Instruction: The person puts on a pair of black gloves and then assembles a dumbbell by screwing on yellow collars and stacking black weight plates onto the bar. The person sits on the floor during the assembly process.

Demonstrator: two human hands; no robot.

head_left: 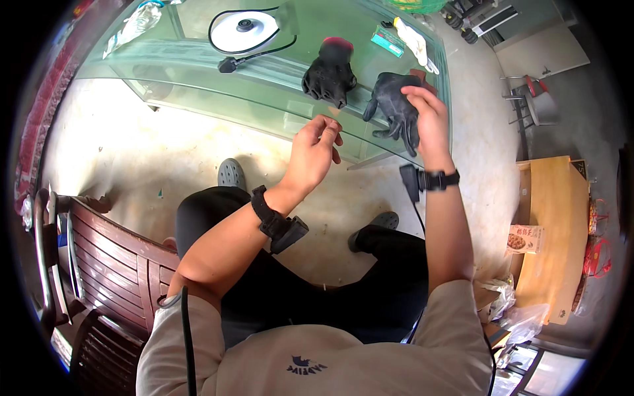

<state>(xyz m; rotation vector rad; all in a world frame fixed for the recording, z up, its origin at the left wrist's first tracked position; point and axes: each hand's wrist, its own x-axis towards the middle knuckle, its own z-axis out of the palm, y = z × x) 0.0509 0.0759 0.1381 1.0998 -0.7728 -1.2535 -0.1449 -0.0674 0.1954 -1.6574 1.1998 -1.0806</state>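
Note:
My right hand (430, 122) grips the edge of a black work glove (391, 96), its fingers lying on top at the right side. The glove's fingers hang toward me over the front edge of the glass table. To its left, my left hand (316, 150) is held just off the table edge with thumb and fingers pinched together. Whether anything is between those fingertips is hidden. A second black glove (328, 80), bunched up and with a red cuff, lies on the table just beyond my left hand, apart from it.
On the glass table (178, 78) stand a round white kettle base (231, 33) with a black cord and plug, a small green box (387, 41) and a white glove (413, 41). A slatted wooden bench (109, 254) is at my left, a wooden cabinet (548, 241) at my right.

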